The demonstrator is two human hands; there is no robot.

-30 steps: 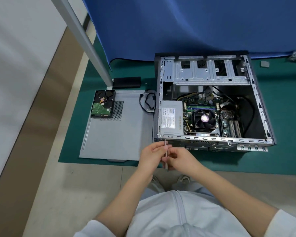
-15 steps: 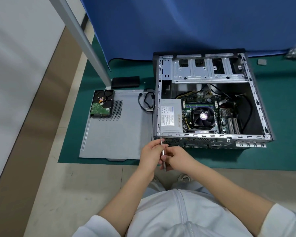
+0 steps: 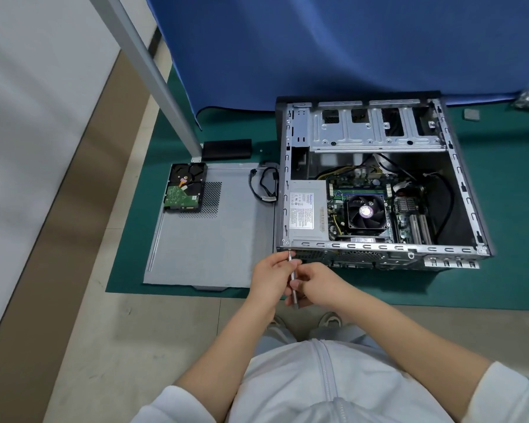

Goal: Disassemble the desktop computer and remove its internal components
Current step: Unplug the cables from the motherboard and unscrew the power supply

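Two removed parts are laid on the detached grey side panel (image 3: 208, 239) at nine o'clock from the case: a hard drive (image 3: 185, 187), circuit board up, over the panel's vent grille, and a looped black cable (image 3: 264, 186) just beside the case wall. A black box (image 3: 227, 149) is seen near the foot of a slanted grey metal post (image 3: 153, 77). Everything is carried by a green mat (image 3: 507, 209) on a tiled floor, with a blue curtain (image 3: 333, 47) hung at twelve o'clock. The desktop computer case (image 3: 379, 178) is laid open on its side; power supply (image 3: 307, 210), CPU fan (image 3: 366, 212) and motherboard are exposed. At its six o'clock corner a slim screwdriver (image 3: 293, 282) is pinched by the grip of the left hand (image 3: 271, 277) and the right hand (image 3: 321, 285), tip at the rear edge.
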